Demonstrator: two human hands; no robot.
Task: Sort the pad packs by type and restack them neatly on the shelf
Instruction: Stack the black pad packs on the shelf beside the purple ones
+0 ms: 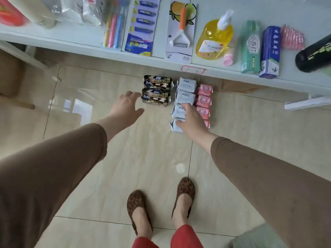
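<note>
Your right hand (192, 120) lies spread, fingers straight, on the nearest white ABC packs (184, 97), apparently squaring that column. Your left hand (128, 106) hovers open, empty, just left of the black packs (156, 90). Pink packs (204, 100) touch the ABC column's right side: one column per type, below the white shelf (161, 61).

Glossy beige floor tiles (146, 158) beneath white shelf (80, 42).

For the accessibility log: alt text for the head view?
Pad packs sit in three rows by type: black packs, white ABC packs, pink packs. The right hand rests on the white row; the open left hand reaches toward the black packs.
</note>
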